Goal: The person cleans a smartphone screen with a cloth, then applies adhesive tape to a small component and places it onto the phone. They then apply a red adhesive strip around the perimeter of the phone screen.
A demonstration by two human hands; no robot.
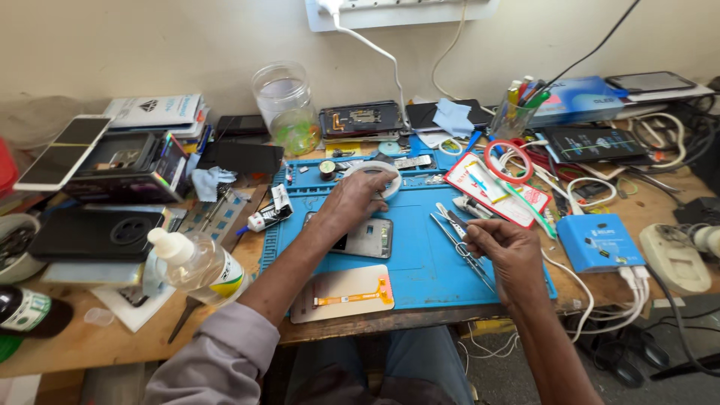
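My left hand [352, 204] rests over the top of an opened phone [369, 238] lying on the blue work mat [420, 262], its fingers reaching to a white roll of tape [375, 174] just behind. My right hand [504, 244] hovers at the mat's right side, pinching a small dark tool [456, 222] between thumb and fingers. Metal tweezers [465, 253] lie on the mat under that hand. A phone panel with an orange flex cable [346, 294] sits at the mat's front edge.
A clear squeeze bottle [196, 264] and a dark phone case [94, 234] stand at the left. A plastic jar [286, 105], a pen cup [513, 112], a red tape ring [508, 161], a blue box [598, 241] with white cables and several phones crowd the bench.
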